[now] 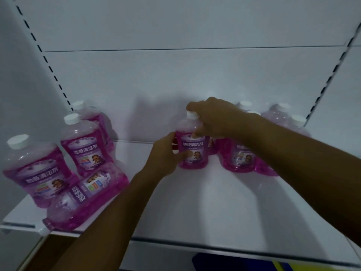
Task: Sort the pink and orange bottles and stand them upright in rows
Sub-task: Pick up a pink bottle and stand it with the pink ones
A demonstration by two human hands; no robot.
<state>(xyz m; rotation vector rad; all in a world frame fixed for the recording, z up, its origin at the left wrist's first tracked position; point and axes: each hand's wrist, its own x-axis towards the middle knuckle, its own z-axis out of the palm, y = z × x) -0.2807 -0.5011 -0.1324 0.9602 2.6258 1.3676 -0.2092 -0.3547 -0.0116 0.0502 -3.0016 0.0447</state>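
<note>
Head view. Step in hand: placing pink bottle (192, 147) upright at shelf (205, 208) centre. Left hand (166, 155) wraps its lower body from 9 o'clock; right hand (211, 120) closed over white cap (192, 115) and shoulder from 2 o'clock.

Next move, by judgement: square it against standing group (242, 153) at 3 o'clock, let go, then fetch toppled bottle (86, 196) at 8 o'clock, neck overhanging shelf edge.

Contents: bottles hold clear pink liquid, mostly full. No orange bottle visible.
</note>
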